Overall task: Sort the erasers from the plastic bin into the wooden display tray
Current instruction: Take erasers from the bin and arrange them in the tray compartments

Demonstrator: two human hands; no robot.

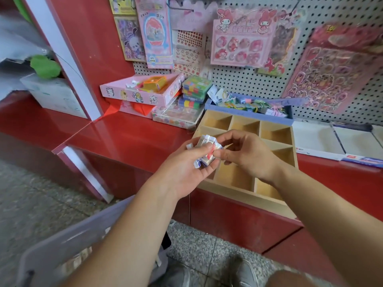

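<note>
The left hand (184, 168) gripped a bunch of erasers (204, 151) just above the wooden display tray (244, 190) while the right hand (248, 156) pinched its edge, and drawing off 1 cleanly looked wisest, the rest kept clamped.

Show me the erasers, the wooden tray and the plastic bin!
erasers (207, 141): head view, white top of the bunch.
wooden tray (244, 195): head view, its front wall.
plastic bin (72, 241): head view, its side wall.
</note>
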